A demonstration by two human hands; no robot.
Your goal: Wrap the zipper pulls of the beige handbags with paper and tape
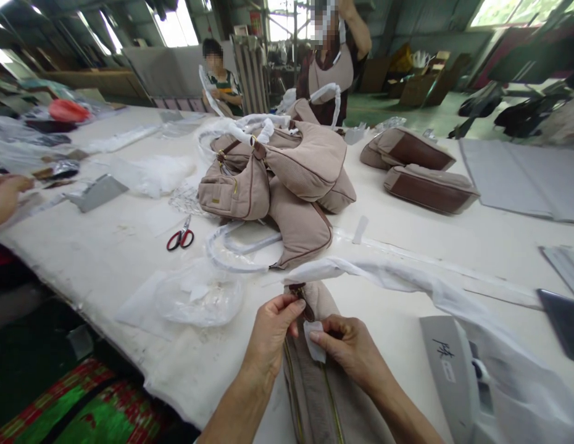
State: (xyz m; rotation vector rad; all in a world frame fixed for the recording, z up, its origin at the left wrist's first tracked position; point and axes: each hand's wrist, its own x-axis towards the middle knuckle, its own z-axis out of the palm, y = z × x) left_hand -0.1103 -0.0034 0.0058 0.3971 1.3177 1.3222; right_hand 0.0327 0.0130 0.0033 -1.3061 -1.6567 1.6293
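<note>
A beige handbag [310, 382] with gold zips lies before me at the table's near edge. My left hand [275, 324] pinches the brown leather tab [308, 310] by the metal fitting at the bag's far end. Between thumb and fingers, my right hand [349, 345] grips a small white wrapping sheet [315, 341] just beside that tab. The bag's strap, wrapped in white [361, 269], runs off to the right. A pile of similar beige bags [305, 160] with brown trim sits farther back.
Red-handled scissors [180, 237] lie left of the pile, near crumpled clear plastic [199, 296]. On the right are a grey box-shaped device [447, 364] and a dark tablet-like slab [562, 324]. Two more bags [430, 188] rest behind. People stand across the table; another person's hand [7, 197] is at left.
</note>
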